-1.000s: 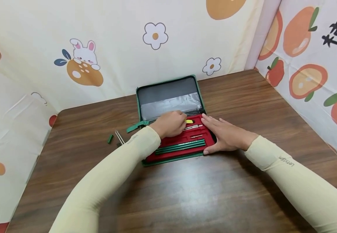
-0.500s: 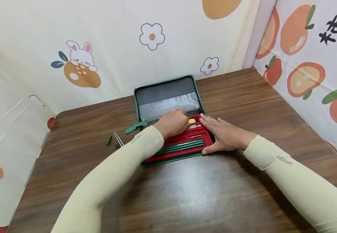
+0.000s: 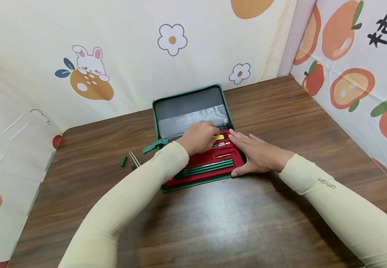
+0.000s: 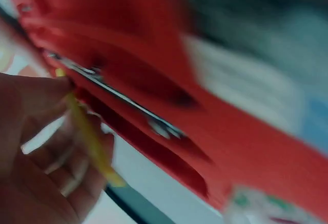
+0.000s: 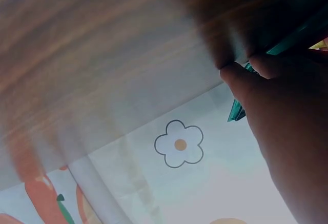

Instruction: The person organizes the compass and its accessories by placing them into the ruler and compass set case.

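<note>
A green zip case [image 3: 193, 188] lies open with a red moulded insert [image 4: 246, 126]. My left hand [image 3: 198, 137] is over the insert's back part. Its thumb and fingers pinch a thin yellow stick-like tool [image 4: 89, 137], whose dark end shows in the head view. Beside it, a metal drawing compass [image 4: 123, 96] lies in its slot. Several green pencils [image 3: 210, 168] lie in the front recess, and a small pointed metal piece [image 3: 222, 156] in the middle one. My right hand [image 3: 257, 152] rests on the case's right edge with straight fingers. My left hand hides part of the insert.
Left of the case are a small green block [image 3: 123, 161] and a metal two-legged tool [image 3: 134, 160], partly hidden by the left sleeve. The raised lid [image 3: 188, 106] leans near the patterned back curtain [image 3: 133, 56]. A green strap [image 3: 151, 146] sticks out left onto the wooden table [image 3: 213, 223].
My left hand has shifted slightly right and back over the insert, with the yellow tool's tilt changing a little. The right hand stays on the case edge.
</note>
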Demonstrator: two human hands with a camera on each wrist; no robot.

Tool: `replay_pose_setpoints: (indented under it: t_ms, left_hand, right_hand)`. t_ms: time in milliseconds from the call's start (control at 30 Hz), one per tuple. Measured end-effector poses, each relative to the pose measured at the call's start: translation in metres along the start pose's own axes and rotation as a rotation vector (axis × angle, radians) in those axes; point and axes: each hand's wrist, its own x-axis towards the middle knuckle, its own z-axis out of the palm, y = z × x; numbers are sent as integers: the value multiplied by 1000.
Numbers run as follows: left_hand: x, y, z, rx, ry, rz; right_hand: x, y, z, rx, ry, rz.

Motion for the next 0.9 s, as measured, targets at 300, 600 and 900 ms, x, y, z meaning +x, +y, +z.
replay_pose_setpoints:
  t_ms: [300,600,900]
  left_hand:
    - [-3,-9,-7,-212,-44,-139]
    - [-9,-19,-8,-333,-107,-203]
    - [-34,-39,-19,-264,-62,-207]
  right_hand:
    - [6,-7,-3,-2,-5,-24]
    - [9,-8,0,2,-18,-13]
    - [5,-2,1,20,-18,30]
